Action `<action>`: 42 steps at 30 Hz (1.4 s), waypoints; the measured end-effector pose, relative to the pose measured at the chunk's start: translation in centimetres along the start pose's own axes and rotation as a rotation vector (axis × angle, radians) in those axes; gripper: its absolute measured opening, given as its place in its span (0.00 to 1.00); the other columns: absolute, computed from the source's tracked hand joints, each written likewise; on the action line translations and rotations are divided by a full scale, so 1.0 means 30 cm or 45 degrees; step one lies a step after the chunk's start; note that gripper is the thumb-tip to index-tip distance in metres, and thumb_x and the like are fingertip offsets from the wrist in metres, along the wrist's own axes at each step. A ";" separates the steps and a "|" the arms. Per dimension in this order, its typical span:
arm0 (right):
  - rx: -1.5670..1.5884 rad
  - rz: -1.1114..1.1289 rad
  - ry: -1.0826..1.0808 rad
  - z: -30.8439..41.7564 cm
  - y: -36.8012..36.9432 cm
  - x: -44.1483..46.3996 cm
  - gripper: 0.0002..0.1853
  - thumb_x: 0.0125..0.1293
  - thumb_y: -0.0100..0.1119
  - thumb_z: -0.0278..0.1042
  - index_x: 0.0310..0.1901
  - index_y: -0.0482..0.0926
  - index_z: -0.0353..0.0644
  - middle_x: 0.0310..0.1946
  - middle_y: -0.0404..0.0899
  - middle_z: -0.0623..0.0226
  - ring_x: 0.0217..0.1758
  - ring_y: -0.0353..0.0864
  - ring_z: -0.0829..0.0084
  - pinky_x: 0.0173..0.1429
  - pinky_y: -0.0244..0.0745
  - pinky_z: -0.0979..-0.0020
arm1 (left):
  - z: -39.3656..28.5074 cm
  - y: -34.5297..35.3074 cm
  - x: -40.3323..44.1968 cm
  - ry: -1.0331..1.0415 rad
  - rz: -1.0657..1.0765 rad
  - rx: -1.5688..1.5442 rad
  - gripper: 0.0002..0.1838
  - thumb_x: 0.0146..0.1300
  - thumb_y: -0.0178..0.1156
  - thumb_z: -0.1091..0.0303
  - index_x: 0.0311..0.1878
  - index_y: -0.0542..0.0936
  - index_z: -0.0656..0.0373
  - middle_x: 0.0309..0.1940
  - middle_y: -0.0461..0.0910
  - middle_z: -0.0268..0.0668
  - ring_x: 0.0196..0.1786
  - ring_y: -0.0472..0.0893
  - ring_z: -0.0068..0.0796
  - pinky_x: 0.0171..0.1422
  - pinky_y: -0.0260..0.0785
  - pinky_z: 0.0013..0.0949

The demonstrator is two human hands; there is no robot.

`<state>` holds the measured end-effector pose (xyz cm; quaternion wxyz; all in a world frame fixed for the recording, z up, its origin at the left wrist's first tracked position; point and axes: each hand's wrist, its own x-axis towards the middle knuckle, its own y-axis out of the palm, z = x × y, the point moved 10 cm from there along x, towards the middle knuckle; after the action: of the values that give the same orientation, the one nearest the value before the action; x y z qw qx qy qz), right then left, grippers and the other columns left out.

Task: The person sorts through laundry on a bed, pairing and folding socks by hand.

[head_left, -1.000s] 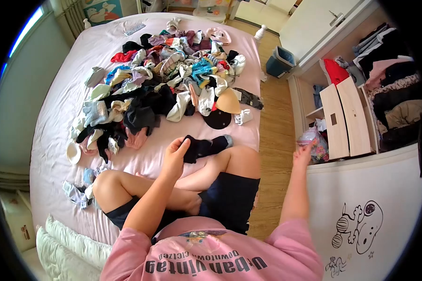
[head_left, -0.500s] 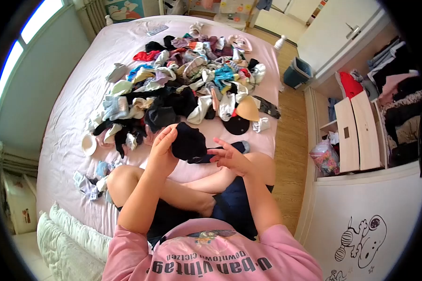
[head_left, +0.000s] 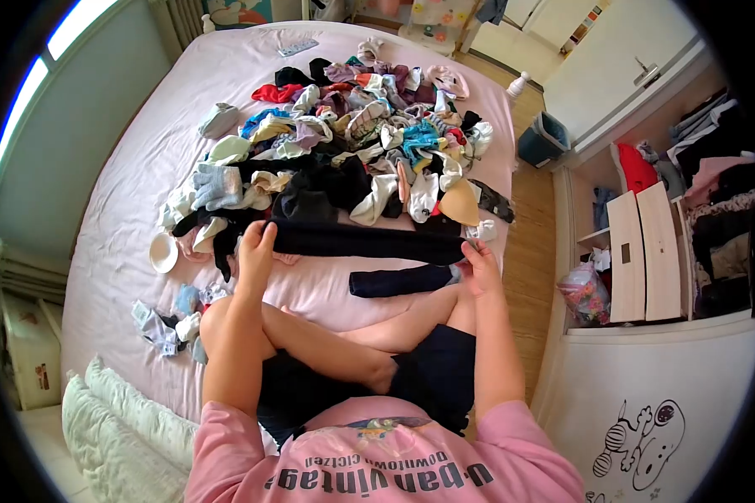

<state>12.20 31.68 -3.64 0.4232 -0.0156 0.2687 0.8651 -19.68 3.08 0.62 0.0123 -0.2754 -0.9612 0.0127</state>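
Observation:
A long black sock (head_left: 365, 241) is stretched nearly level between my two hands, above the bed. My left hand (head_left: 256, 245) pinches one end of it, and my right hand (head_left: 480, 267) grips the other. Just below it, a dark navy sock (head_left: 401, 281) with a grey end lies flat on the sheet in front of my crossed legs. Beyond my hands spreads a big mixed pile of socks and small clothes (head_left: 367, 126), with a grey glove (head_left: 218, 186) at its left side.
A pink sheet (head_left: 134, 251) covers the bed. A white bowl-shaped piece (head_left: 163, 253) and a small group of light socks (head_left: 161, 327) lie to my left. A beige cup-shaped piece (head_left: 459, 204) rests at the pile's right edge. An open wardrobe (head_left: 658, 243) stands to the right.
The bunched black sock has been drawn out to full length. My right hand, earlier open beside it, has moved right and taken one end; my left hand has shifted left.

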 end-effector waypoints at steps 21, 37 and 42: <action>-0.550 0.491 -0.366 0.063 0.768 -0.222 0.23 0.56 0.55 0.20 0.54 0.62 0.39 0.36 0.73 0.69 0.37 0.73 0.82 0.40 0.69 0.81 | -0.166 0.381 -0.290 -0.126 0.620 -0.723 0.12 0.58 0.57 0.73 0.45 0.70 0.63 0.35 0.71 0.28 0.39 0.70 0.15 0.45 0.63 0.20; -1.426 0.659 -1.122 0.209 0.987 -0.333 0.13 0.46 0.62 0.27 0.37 0.78 0.45 0.34 0.72 0.66 0.38 0.71 0.68 0.45 0.67 0.67 | -0.121 0.308 -0.252 -0.519 0.552 -1.130 0.11 0.63 0.52 0.62 0.38 0.75 0.59 0.29 0.77 0.27 0.32 0.74 0.14 0.38 0.67 0.20; -1.663 0.661 -1.277 0.178 0.999 -0.349 0.12 0.42 0.63 0.27 0.33 0.79 0.46 0.33 0.73 0.68 0.36 0.71 0.63 0.43 0.66 0.65 | -0.105 0.339 -0.274 -0.527 0.705 -1.165 0.12 0.61 0.54 0.64 0.44 0.73 0.60 0.34 0.75 0.28 0.38 0.74 0.14 0.42 0.66 0.20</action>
<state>-2.23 11.75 17.12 0.1869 0.1900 -0.5059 0.8204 -7.25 7.41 3.33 -0.3004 -0.4859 -0.7433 -0.3481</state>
